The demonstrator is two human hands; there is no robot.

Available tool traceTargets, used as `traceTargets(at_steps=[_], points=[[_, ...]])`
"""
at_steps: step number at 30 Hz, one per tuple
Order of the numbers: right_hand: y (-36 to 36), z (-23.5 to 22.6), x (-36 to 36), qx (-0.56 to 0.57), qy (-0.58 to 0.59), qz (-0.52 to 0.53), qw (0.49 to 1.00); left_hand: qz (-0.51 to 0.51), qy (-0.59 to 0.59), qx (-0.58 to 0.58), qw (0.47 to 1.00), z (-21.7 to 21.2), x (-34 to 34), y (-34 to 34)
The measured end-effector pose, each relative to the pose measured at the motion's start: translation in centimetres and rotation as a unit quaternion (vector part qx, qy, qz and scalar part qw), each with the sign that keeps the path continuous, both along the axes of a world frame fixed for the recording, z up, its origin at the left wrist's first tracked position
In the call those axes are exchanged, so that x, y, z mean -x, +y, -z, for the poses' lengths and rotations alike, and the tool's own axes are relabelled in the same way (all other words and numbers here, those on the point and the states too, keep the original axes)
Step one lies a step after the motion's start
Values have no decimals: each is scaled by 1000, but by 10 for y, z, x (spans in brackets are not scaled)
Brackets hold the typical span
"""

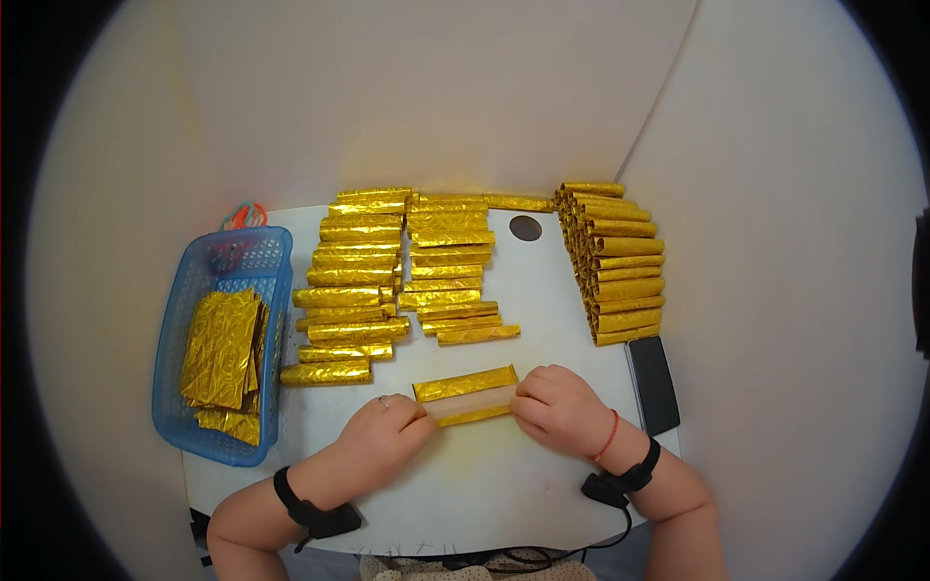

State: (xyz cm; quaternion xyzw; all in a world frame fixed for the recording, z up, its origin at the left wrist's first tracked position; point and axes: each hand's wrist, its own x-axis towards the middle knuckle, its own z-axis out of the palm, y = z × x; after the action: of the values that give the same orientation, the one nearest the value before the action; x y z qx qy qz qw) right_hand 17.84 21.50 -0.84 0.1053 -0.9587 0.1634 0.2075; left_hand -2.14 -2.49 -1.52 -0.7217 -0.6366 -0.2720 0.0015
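Between my hands, near the front of the white table, is a sheet of gold foil paper (pixel 467 398) with its long edges folded inward and a pale strip showing along the middle. My left hand (pixel 389 429) grips its left end with the fingers closed. Its right end is pinched by my right hand (pixel 559 411), fingers curled. Beyond the sheet lie two columns of rolled gold paper tubes, a left column (pixel 355 256) and a middle column (pixel 451 244). Another stack of gold rolls (pixel 625 261) is piled at the right, open ends facing left.
A blue plastic basket (pixel 283 290) at the left holds flat gold sheets (pixel 221 349). At the table's right edge lies a black phone-like slab (pixel 655 385). A round dark hole (pixel 525 229) is in the tabletop (pixel 542 290). Black wrist straps with a cable are on my arms. Pale walls enclose the table.
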Motion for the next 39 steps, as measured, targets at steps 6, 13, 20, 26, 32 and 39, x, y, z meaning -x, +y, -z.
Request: traceTargets(at_steps=[6, 13, 20, 26, 32, 39], points=[[2, 2, -4, 61, -18, 22, 998, -9, -95, -21, 995, 6, 4, 4], [4, -4, -7, 58, -57, 60, 995, -26, -122, 6, 992, 3, 2, 6], [15, 3, -1, 90, -48, 4, 995, -12, -133, 46, 990, 2, 9, 11], [13, 2, -3, 84, -65, 7, 994, -24, -131, 68, 989, -1, 10, 10], [17, 3, -5, 85, -90, 10, 992, -42, -148, 77, 985, 1, 12, 7], [9, -10, -3, 176, -145, 89, 970, -83, -223, 102, 966, -8, 8, 6]])
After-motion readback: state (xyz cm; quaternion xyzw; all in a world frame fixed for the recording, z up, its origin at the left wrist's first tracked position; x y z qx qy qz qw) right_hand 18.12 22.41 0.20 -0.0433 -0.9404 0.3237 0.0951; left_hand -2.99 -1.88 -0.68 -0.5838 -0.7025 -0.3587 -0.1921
